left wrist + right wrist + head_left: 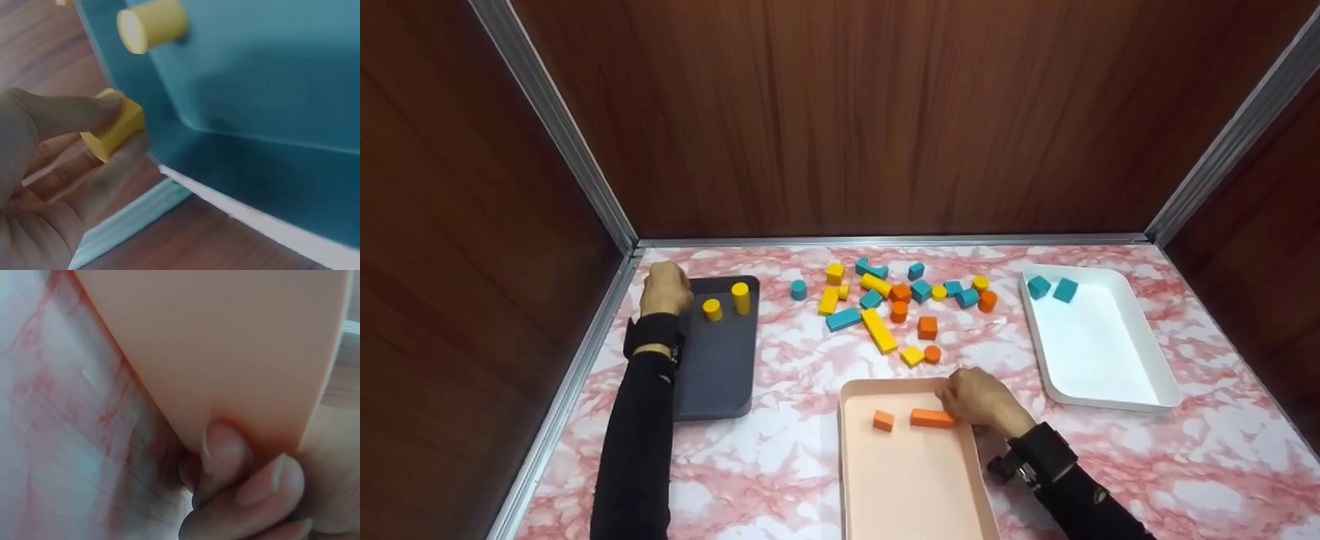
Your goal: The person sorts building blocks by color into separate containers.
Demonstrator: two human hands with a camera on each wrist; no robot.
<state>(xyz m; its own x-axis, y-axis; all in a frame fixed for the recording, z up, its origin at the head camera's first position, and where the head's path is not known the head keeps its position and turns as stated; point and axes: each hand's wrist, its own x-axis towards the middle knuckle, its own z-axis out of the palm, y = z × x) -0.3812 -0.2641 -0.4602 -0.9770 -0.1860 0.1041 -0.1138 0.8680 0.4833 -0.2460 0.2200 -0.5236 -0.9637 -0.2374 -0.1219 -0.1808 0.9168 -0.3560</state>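
One yellow block pinched in the left grip, at the far left corner of the dark tray; head view hides it, rim contact unclear. Right grip, fingers curled, at the far right corner of the peach tray; can't tell if it holds anything. Peach tray's near end cut off.
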